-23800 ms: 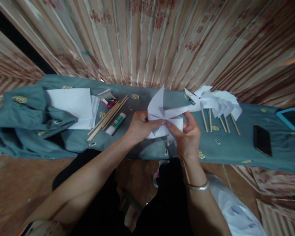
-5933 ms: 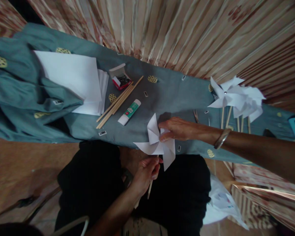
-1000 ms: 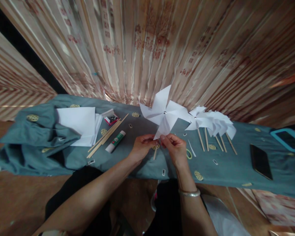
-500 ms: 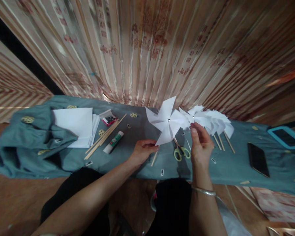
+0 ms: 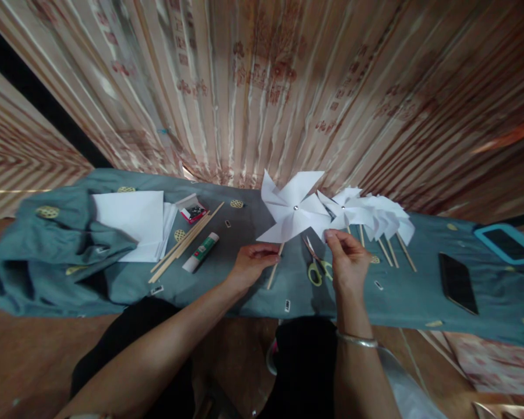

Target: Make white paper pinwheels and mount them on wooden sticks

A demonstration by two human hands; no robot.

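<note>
White pinwheel [image 5: 294, 216] between both hands [image 5: 253, 266] [image 5: 350, 261]

The pinwheel [image 5: 296, 210] has turned, and the right hand [image 5: 349, 261] has shifted left, now at a blade's tip [image 5: 321, 229].

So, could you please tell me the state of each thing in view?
Held pinwheel: assembled, its stick in the left hand, right hand at its edge
Other pinwheels: assembled, overlapping
Scissors: lying down, partly hidden
Red box: open
Wooden sticks: loose, lying together
Glue stick: on its side
White paper: stacked, partly under cloth
Phone: flat, screen dark
Blue-framed device: screen dark
</note>
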